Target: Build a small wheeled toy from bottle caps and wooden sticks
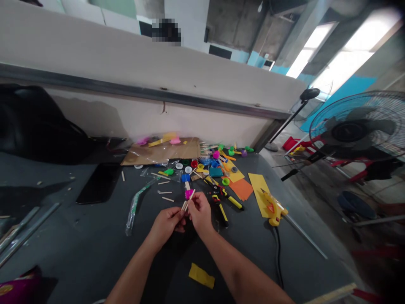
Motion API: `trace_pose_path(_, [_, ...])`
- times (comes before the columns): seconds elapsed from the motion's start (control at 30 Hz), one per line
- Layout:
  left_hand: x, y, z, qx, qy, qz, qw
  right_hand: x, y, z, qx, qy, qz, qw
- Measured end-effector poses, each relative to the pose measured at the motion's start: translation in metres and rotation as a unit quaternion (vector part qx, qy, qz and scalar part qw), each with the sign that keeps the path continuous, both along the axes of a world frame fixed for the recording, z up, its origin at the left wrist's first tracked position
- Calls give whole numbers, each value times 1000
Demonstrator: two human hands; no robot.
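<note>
Close together over the middle of the dark table, both hands hold small pale wooden sticks (184,206). My left hand (169,220) pinches their lower ends between thumb and fingers. With its fingertips, my right hand (200,211) grips a stick standing at a slant beside them. Just beyond the fingers sit a pink piece (189,194) and a blue bottle cap (185,178), with pale sticks between them; whether the pink piece touches the held sticks I cannot tell. Yellow-and-black handled pliers (220,211) lie right of my right hand.
A yellow glue gun (276,213) with a black cord lies at right on yellow paper. Coloured caps, sticks and a cardboard sheet (177,152) fill the back. A black phone (99,182) and clear plastic strip (135,207) lie left. A fan (351,131) stands beyond the table.
</note>
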State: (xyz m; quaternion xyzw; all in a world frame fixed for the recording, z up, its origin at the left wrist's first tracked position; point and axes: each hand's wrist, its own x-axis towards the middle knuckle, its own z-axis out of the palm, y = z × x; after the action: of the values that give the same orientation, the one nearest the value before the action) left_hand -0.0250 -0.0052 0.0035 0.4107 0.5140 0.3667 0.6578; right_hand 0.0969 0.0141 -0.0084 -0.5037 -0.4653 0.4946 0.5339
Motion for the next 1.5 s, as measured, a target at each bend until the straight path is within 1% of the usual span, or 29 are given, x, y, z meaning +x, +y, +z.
trace_pose_path(0.1, [0, 1, -2, 44, 34, 12, 998, -1, 0, -1, -7, 13, 6, 1000])
trace_pose_path(0.23, [-2, 2, -1, 85, 75, 16, 993, 0, 0, -1, -14, 14, 35, 999])
trace_pose_path(0.43, [-5, 3, -2, 93, 101, 6, 990, 0, -1, -1, -16, 19, 44, 999])
trace_pose_path(0.57, [-4, 2, -5, 103, 103, 2, 989, 1, 0, 0, -18, 11, 40, 999])
trace_pose_path(0.67, [-3, 2, -5, 100, 101, 6, 990, 1, -1, -2, -12, 1, 44, 999])
trace_pose_path(0.73, [-2, 3, -4, 93, 95, 22, 991, 2, -2, -5, 7, -6, 32, 999])
trace_pose_path(0.77, [-2, 4, -3, 88, 87, 40, 992, 3, -2, -6, 21, -10, 14, 1000])
trace_pose_path(0.83, [-2, 7, -3, 72, 54, 90, 992, 9, 0, -6, 45, -27, -41, 998])
trace_pose_path(0.9, [-3, 9, -4, 51, 9, 140, 989, 20, 7, -3, 53, -77, -84, 992])
trace_pose_path(0.97, [-4, 12, -6, 36, -25, 164, 985, 35, 17, 5, 58, -176, -92, 978])
trace_pose_path(1.0, [-4, 12, -7, 32, -33, 165, 985, 44, 23, 11, 64, -235, -88, 966])
trace_pose_path(1.1, [-5, 13, -10, 38, -21, 132, 990, 64, 38, 30, 96, -386, -97, 912])
trace_pose_path(1.13, [-5, 13, -11, 45, -8, 113, 993, 67, 39, 36, 116, -416, -103, 896])
trace_pose_path(1.17, [-5, 13, -11, 54, 8, 93, 994, 67, 38, 41, 139, -431, -102, 886])
trace_pose_path(1.2, [-6, 13, -11, 64, 26, 73, 995, 63, 36, 44, 159, -428, -92, 885])
trace_pose_path(1.23, [-6, 13, -11, 75, 42, 56, 995, 57, 32, 44, 172, -407, -75, 894])
trace_pose_path(1.27, [-7, 13, -11, 85, 55, 41, 994, 49, 26, 43, 169, -370, -46, 912])
trace_pose_path(1.3, [-7, 12, -10, 96, 65, 29, 993, 39, 20, 40, 150, -317, -12, 936])
trace_pose_path(1.37, [-9, 12, -7, 123, 76, 14, 989, 19, 9, 30, 73, -196, 44, 977])
trace_pose_path(1.43, [-11, 11, -5, 148, 83, 1, 985, 4, 1, 21, -4, -75, 82, 994])
trace_pose_path(1.5, [-11, 10, -4, 159, 93, -15, 983, -3, -1, 15, -48, 7, 90, 995])
